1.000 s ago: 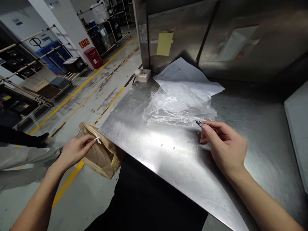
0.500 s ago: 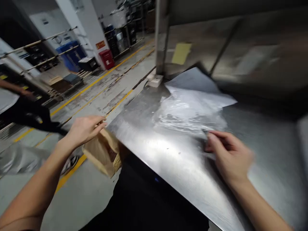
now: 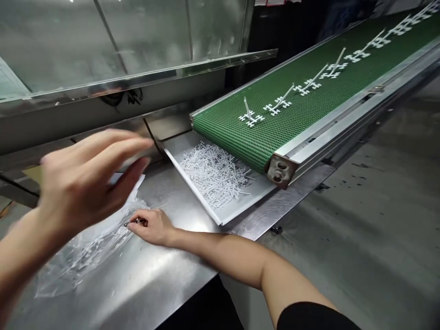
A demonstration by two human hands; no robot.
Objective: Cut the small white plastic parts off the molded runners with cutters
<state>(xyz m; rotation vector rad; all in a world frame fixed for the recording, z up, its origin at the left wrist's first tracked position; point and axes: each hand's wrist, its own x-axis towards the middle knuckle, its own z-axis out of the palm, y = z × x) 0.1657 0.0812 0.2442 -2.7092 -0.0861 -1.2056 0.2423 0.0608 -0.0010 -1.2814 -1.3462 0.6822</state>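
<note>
Clear plastic bag (image 3: 85,250), crumpled, flat on steel table (image 3: 165,279)

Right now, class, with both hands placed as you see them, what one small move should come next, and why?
Probably the left hand should reach on toward the tray of white plastic pieces. It is raised, open and apparently empty, while the right hand rests at the edge of the clear bag, pinching a small dark tool.

Even, fairly bright light falls from above. The steel table (image 3: 161,275) throws back soft glare on its near left part, and the slanted metal panel (image 3: 103,41) at far left shows pale reflections. The left hand (image 3: 85,183) is smeared by motion blur — its fingers (image 3: 113,146) especially. Straight edges bow toward the frame's borders — wide-lens distortion. The far top centre lies dark.
</note>
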